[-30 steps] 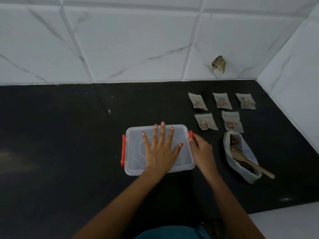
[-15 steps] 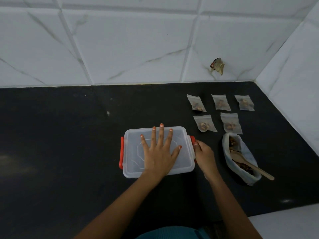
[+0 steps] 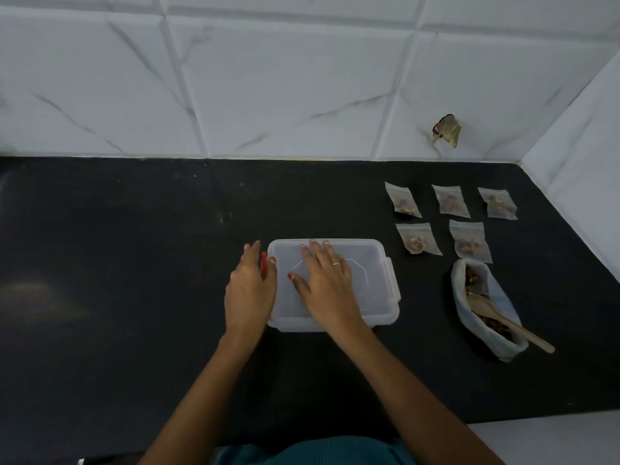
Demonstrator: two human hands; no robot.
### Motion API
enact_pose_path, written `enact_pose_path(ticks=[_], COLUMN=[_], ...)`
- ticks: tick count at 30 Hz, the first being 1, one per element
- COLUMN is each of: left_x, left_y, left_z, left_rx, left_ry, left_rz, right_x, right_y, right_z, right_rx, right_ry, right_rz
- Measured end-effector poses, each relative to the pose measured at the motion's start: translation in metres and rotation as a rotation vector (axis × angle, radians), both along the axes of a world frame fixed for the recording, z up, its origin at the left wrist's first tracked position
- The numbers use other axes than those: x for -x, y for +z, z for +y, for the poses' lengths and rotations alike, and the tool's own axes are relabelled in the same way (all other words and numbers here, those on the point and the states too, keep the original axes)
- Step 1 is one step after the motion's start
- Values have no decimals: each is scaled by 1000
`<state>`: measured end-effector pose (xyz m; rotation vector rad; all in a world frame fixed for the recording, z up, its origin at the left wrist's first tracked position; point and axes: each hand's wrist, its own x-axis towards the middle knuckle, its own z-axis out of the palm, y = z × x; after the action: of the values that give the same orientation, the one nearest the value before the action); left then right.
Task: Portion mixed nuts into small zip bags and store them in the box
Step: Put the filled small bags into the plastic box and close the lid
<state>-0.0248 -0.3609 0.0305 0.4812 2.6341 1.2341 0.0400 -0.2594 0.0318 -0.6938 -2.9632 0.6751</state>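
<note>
Head view: pressing down on the lid (image 3: 369, 263) of the box (image 3: 379, 307) with the right hand (image 3: 327, 283), palm flat, fingers straight and spread, holding nothing. Laying the left hand (image 3: 250, 290) against the box's left end, thumb reaching over the red latch (image 3: 264, 266). Not showing whether the fingers are hooking under that latch, so gripping or merely resting cannot be told.

Working with the box at the middle of the black counter (image 3: 134, 297), seemingly empty through its cloudy plastic. Leaving five filled zip bags (image 3: 418, 243) outside it, in two rows behind and to the right, apart from the box. Leaving the nut pouch (image 3: 500, 303) open nearer on the right, with a wooden spoon (image 3: 523, 333) leaning out of it.

Risking a sideways skid: tugging or snapping the latch hard is probably enough to send so light a box sliding right across the smooth counter, toward the bags and pouch. Risking a knock to the spoon handle, tipping the pouch and spilling nuts. Risking, if clipping down rather than opening, sealing the box with every bag outside it.
</note>
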Motion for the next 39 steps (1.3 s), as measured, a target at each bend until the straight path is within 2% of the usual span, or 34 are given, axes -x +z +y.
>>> enact_pose_path(ticks=[3, 13, 17, 23, 27, 30, 34, 39], left_x=[-1, 4, 6, 12, 22, 34, 39, 43], left_y=[-3, -13, -25, -39, -39, -31, -24, -32], left_z=[-10, -16, -24, -19, -11, 1, 17, 20], left_rx=[-44, -94, -200, -230, -314, -434, -532, -581], left_ry=[1, -59, 14, 47, 55, 65, -26, 18], left_rz=[-92, -48, -263, -504, -476, -484, -655, -826], right_x=[4, 4, 4, 5, 7, 17, 48, 70], right_y=[-12, -18, -16, -17, -10, -2, 1, -10], right_z=[-5, -6, -5, -5, -3, 2, 16, 24], right_rx=[-111, -142, -118, -100, -5, 14, -33, -57], right_ry=[49, 49, 49, 42, 16, -48, 40, 173], right_rz=[-97, -106, -105, -81, -38, 94, 173, 88])
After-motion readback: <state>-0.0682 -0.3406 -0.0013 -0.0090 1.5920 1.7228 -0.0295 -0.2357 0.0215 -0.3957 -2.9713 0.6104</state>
